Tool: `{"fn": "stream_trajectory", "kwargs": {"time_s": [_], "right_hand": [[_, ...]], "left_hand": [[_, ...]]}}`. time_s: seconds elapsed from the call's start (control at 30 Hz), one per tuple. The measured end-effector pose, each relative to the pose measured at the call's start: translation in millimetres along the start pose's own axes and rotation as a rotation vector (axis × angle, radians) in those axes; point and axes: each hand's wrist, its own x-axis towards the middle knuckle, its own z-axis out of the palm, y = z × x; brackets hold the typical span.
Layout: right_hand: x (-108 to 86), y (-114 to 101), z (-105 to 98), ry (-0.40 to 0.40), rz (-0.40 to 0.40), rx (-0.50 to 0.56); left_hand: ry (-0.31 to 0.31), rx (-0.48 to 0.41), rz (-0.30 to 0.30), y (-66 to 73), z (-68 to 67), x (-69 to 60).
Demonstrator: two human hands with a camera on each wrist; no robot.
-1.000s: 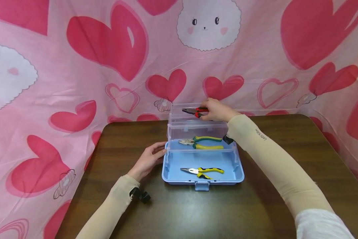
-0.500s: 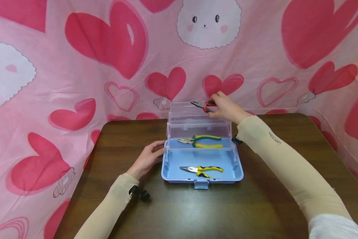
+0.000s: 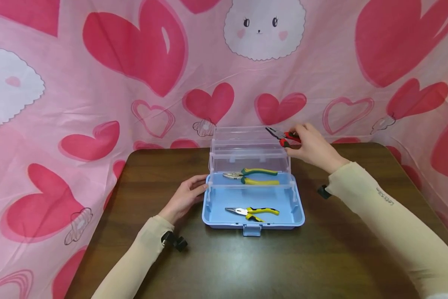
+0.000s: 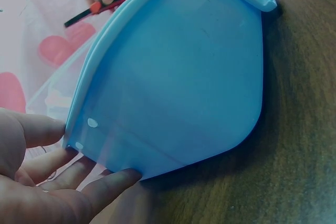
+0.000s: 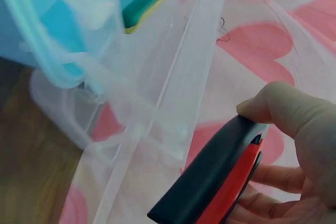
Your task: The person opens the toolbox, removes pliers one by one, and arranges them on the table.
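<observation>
An opened toolbox with a light blue base (image 3: pixel 299 222) and clear tiered trays (image 3: pixel 224 155) stands on the table. My right hand (image 3: pixel 315 147) holds pliers with red and black handles (image 3: pixel 291 136) above the right end of the top tray, jaws pointing left. The right wrist view shows the thumb on one black handle (image 5: pixel 210 166). My left hand (image 3: pixel 186 197) grips the box's rear left corner, its fingertips against the blue wall (image 4: pixel 184 77). Long-nose pliers with yellow and black handles (image 3: pixel 263 211) lie in the base. Behind a clear tray are pliers with green and yellow handles (image 3: pixel 261 182).
A dark wooden table (image 3: pixel 224 265) bears the box. A pink curtain with hearts (image 3: pixel 134 50) hangs along its back and left. The box's latch (image 3: pixel 252 230) hangs at the front.
My right hand has moved to the right with the red-handled pliers, from over the top tray to its right end. The left hand stays at the box corner.
</observation>
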Motion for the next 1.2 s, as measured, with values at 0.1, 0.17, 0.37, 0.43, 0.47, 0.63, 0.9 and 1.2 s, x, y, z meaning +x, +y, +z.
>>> {"fn": "stream_trajectory", "kwargs": {"time_s": [0.1, 0.17, 0.37, 0.43, 0.47, 0.63, 0.9, 1.2], "right_hand": [[-14.2, 7.7, -4.7, 0.009, 0.030, -0.019], [-23.6, 13.6, -6.9, 0.011, 0.043, -0.031], [-50.8, 35.9, -9.6, 0.018, 0.073, -0.059], [-58.9, 43.5, -10.4, 0.021, 0.092, -0.066], [-62.7, 47.7, -10.8, 0.020, 0.100, -0.067], [-82.7, 63.9, -12.2, 0.020, 0.158, -0.076], [-111.0, 91.8, -12.0, 0.095, 0.148, -0.154], [-139.6, 131.4, -16.1, 0.087, 0.270, -0.168]], "left_hand": [[-0.004, -0.012, 0.007, 0.9, -0.5, 0.4], [-0.009, -0.014, 0.011, 1.4, -0.8, 0.5], [-0.008, -0.003, 0.003, 1.0, -1.3, 0.3], [-0.007, -0.007, 0.000, 0.3, -1.5, 0.3], [-0.006, -0.008, -0.001, -0.1, -1.6, 0.3], [-0.001, -0.010, -0.008, -0.7, -1.8, -0.1], [-0.016, -0.004, 0.000, 0.4, -3.0, -0.9], [-0.021, -0.009, -0.001, -1.9, -3.7, 0.7]]}}
